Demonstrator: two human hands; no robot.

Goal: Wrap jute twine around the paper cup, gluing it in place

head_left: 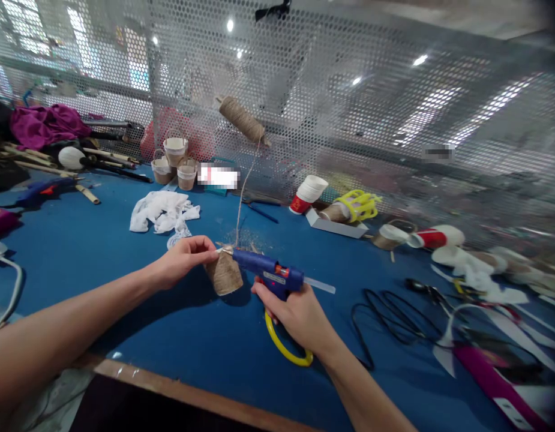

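Note:
My left hand (189, 258) pinches the upper edge of a small cup wrapped in brown twine (225, 275), just above the blue table. In my right hand (299, 312) is a blue hot glue gun (268, 269), with a clear glue stick (320, 284) sticking out of its back. Its metal nozzle points left and meets the top of the cup, close to my left fingertips. A strand of twine (245, 186) runs from the spool (242, 119) down to the cup. Below my right hand shows a yellow loop handle (286, 348); whether my fingers touch it is unclear.
Crumpled white cloth (162, 211) lies left of the cup. Several small twine-covered buckets (176, 150) stand at the back by the perforated metal screen (349, 120). Red-and-white paper cups (306, 195) and a white tray (335, 225) sit behind. A black cable (394, 312) coils at right.

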